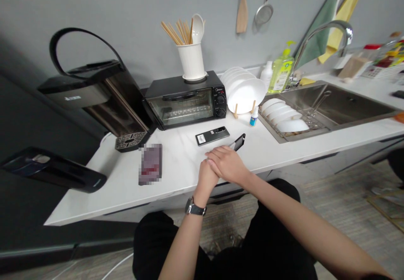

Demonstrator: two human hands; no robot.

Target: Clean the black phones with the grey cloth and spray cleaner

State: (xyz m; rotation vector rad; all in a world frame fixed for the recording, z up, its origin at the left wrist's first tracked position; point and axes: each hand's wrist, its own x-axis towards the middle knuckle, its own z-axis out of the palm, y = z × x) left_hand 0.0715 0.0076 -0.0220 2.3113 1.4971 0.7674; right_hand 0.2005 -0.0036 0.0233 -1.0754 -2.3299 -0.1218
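Note:
At the front of the white countertop (186,162) my two hands rest together. My right hand (229,163) lies over my left hand (208,178), its fingers wrapped round it. Most of my left fingers are hidden beneath; a black-strapped watch (195,208) is on that wrist. Just beyond my right hand is a flat black object like a small phone or case (240,142), partly covered by the hand. A dark grey phone (212,136) with a white label lies behind my hands. To their left is a pixelated dark purple rectangular item (150,164).
A black toaster oven (186,103) carries a white utensil holder (192,61). A water dispenser (110,99) and a dark bottle-like device (57,170) stand left. White plates (246,95), a small spray bottle (253,118), a soap bottle (280,74) and the sink (362,107) are right.

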